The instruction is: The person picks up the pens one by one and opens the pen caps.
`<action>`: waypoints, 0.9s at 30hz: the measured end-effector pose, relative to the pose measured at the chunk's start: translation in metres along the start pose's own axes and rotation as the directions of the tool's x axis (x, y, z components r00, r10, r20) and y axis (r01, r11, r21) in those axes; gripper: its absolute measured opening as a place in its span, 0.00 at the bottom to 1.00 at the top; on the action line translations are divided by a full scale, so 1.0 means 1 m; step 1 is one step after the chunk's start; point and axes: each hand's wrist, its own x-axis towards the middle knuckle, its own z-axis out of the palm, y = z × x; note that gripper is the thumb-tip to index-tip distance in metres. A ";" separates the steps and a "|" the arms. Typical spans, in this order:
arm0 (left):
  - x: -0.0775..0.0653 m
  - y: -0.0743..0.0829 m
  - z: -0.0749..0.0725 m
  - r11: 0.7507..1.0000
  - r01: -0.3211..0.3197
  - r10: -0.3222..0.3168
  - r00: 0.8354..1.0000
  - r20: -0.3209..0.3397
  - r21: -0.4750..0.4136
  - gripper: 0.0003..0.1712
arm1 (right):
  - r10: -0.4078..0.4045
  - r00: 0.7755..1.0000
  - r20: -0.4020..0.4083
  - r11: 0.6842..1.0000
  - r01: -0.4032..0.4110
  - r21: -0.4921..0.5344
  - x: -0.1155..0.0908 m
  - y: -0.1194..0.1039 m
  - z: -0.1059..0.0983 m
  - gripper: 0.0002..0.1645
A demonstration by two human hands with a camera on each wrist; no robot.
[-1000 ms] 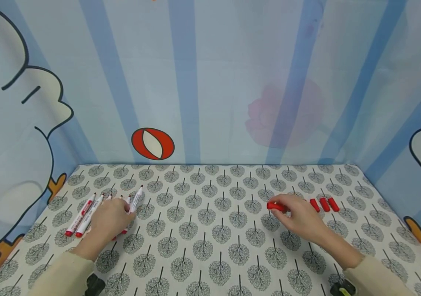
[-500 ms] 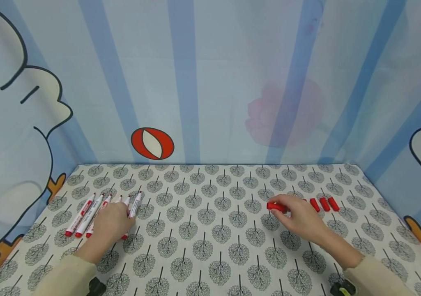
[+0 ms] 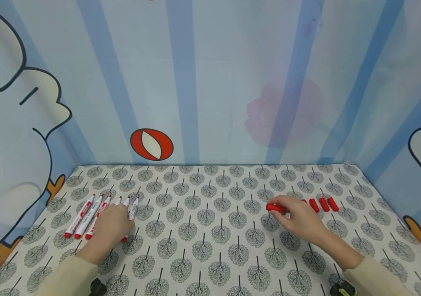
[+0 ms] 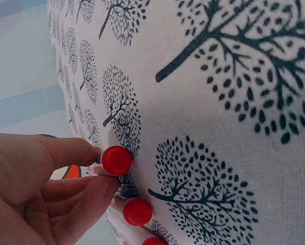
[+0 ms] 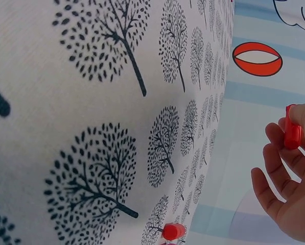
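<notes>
Several uncapped white-and-red markers [image 3: 89, 216] lie side by side at the table's left, tips pointing away. My left hand [image 3: 113, 224] covers the middle of the row and pinches the rightmost marker [image 3: 133, 209] between thumb and fingers. In the left wrist view, the red end of that marker [image 4: 116, 161] shows at the fingertips, beside another red marker end [image 4: 137, 212]. On the right side, my right hand [image 3: 300, 218] pinches a red marker cap [image 3: 276, 208] between thumb and fingers. The right wrist view shows this cap [image 5: 292, 130] with its clip; the other fingers are loosely bent.
Several red caps [image 3: 324, 204] lie in a row just beyond the right hand, one partly hidden by it. A tree-patterned cloth [image 3: 210, 246] covers the table. Behind it hangs a blue striped backdrop [image 3: 217, 82] with cartoon figures.
The left hand has drawn the rightmost marker back toward me and slightly left, closer in line with the others. The right hand has stayed in place with the cap.
</notes>
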 end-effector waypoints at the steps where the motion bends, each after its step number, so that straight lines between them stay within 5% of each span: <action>1: 0.000 0.000 0.000 1.000 0.002 -0.002 1.000 0.003 0.002 0.16 | 0.001 1.000 -0.001 1.000 -0.001 0.001 0.000 0.000 0.000 0.12; 27: 0.003 -0.003 -0.003 0.998 0.057 -0.058 0.997 0.055 0.003 0.16 | 0.009 1.000 0.018 1.000 -0.009 -0.012 -0.002 0.000 0.002 0.11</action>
